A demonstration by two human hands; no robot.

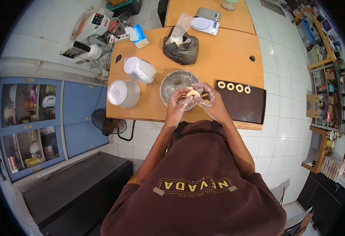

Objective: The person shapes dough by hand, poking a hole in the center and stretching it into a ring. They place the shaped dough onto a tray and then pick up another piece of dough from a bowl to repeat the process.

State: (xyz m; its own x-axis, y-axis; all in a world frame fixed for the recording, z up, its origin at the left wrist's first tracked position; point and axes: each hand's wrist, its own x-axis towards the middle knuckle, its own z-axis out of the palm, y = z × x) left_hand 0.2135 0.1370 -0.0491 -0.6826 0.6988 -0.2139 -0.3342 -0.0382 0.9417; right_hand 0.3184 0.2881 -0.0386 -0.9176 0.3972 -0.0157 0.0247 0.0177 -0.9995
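A pale piece of dough (193,93) is between the fingers of both hands, over the near right part of a floury metal bowl (167,87). My left hand (179,100) grips it from the left, flour on its fingers. From the right, my right hand (206,98) holds the same piece, its fingers curled and dusted white. Fingers partly hide the dough's shape. To the right lies a dark tray (241,105), with several dough rings (239,87) in a row along its far edge.
A white lidded container (121,94) and a white jug (141,70) stand left of the bowl. Beyond it are a black plastic bag (184,51), a blue-white box (140,37) and a white scale (206,25). The wooden table's near edge (148,118) runs before my body.
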